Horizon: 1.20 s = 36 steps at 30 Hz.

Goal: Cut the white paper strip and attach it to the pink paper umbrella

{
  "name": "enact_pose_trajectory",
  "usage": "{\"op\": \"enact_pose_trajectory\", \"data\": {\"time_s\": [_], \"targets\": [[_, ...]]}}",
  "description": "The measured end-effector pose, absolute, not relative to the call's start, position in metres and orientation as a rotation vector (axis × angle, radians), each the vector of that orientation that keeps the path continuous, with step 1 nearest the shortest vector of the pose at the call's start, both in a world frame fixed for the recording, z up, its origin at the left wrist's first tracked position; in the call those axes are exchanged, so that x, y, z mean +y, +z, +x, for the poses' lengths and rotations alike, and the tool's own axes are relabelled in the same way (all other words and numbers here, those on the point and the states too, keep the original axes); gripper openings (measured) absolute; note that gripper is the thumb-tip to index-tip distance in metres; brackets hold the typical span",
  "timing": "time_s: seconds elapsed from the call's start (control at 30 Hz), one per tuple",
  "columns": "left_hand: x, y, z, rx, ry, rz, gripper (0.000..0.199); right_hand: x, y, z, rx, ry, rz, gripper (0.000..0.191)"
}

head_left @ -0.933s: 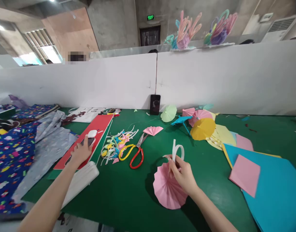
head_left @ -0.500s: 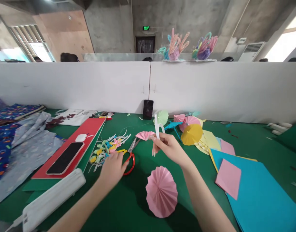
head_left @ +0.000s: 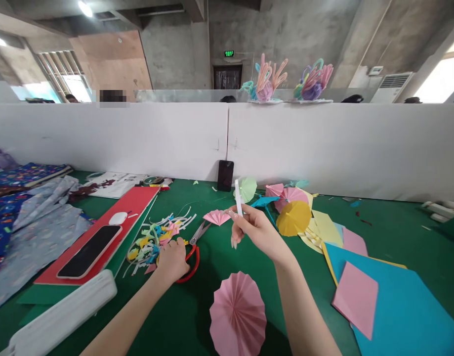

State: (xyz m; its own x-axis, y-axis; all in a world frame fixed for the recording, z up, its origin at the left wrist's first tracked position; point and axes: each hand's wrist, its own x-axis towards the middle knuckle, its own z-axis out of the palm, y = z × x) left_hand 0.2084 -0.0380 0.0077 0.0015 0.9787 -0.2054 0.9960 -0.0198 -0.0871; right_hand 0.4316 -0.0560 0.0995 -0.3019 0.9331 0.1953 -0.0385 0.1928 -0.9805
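On the green table (head_left: 397, 232), the left hand (head_left: 172, 260) closes over the red handles of the scissors (head_left: 194, 245), beside the paper scraps (head_left: 152, 240). The right hand (head_left: 255, 230) pinches a white strip (head_left: 237, 197) upright, above the pink fan (head_left: 238, 315).

partitioned craft workshop, paper scraps (head_left: 152, 237)

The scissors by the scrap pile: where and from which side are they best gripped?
Probably by the red and yellow handle loops, from the near side. The scissors lie flat on the green table with blades pointing away toward the pink fan and loops nearest the person. The left hand already rests on the loops; the right hand holds a white strip.
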Motion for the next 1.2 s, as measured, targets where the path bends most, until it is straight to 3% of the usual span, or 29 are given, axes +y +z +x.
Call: {"op": "enact_pose_trajectory", "data": {"time_s": [0.3, 0.47, 0.5, 0.63, 0.9, 1.2], "targets": [[-0.049, 0.042, 0.16, 1.982, 0.163, 1.926, 0.003, -0.06, 0.106, 0.452, -1.337, 1.131, -0.913, 0.045], [-0.067, 0.068, 0.164, 1.684, 0.624, 1.642, 0.035, -0.067, 0.102, 0.439, -1.348, 1.191, -0.845, 0.058], [-0.067, 0.072, 0.172, 1.4, 0.923, 1.323, 0.043, -0.069, 0.101, 0.431, -1.364, 1.222, -0.834, 0.06], [-0.05, 0.087, 0.21, 1.094, 1.153, 1.135, 0.05, -0.077, 0.096, 0.395, -1.431, 1.349, -0.742, 0.077], [-0.021, 0.107, 0.233, 0.86, 1.291, 0.994, 0.042, -0.079, 0.097, 0.349, -1.557, 1.22, -0.691, 0.062], [0.005, 0.087, 0.204, 1.098, 1.507, 1.078, 0.039, -0.067, 0.074, 0.312, -1.503, 1.198, -0.948, 0.061]]}}
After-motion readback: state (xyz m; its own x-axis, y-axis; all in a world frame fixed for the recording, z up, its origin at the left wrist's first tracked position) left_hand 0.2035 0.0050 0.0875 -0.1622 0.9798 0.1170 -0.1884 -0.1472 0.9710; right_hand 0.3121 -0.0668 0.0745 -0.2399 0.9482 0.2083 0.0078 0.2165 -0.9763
